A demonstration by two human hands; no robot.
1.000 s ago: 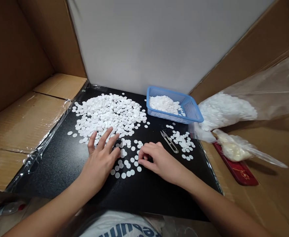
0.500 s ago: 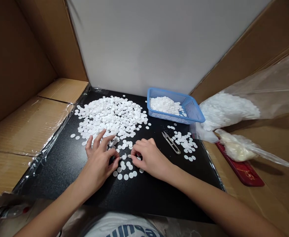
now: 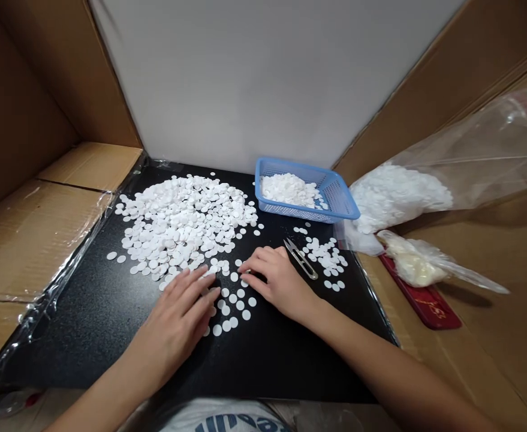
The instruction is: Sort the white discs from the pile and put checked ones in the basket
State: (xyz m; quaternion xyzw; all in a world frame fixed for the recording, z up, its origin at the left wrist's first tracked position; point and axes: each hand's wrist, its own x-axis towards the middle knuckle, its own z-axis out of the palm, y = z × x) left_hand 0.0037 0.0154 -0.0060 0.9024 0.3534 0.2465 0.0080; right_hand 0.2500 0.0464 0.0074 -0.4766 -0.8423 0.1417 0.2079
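Note:
My left hand (image 3: pixel 180 315) lies palm down, its fingers stretched toward the near edge of a large heap of white round discs (image 3: pixel 186 219). Nothing shows in its grip, though its thumb is hidden. Opposite it, my right hand (image 3: pixel 281 282) has curled fingers, with thumb and forefinger closing on what looks like a single white disc at their tips. Between and below the hands, several loose discs (image 3: pixel 233 298) lie flat on the black tabletop (image 3: pixel 267 366).
A blue plastic basket (image 3: pixel 351 204) holding white discs stands at the back. Thread snips (image 3: pixel 301 259) lie beside a small disc group (image 3: pixel 327 258). Farther right are a clear bag of discs (image 3: pixel 398 195), a knotted bag (image 3: pixel 416 264) and a red case (image 3: pixel 429 306). Cardboard walls flank the table.
My left hand has gone from a pinch to outstretched fingers and moved down-left, away from my right hand. The whole view has shifted slightly; discs between the hands are rearranged.

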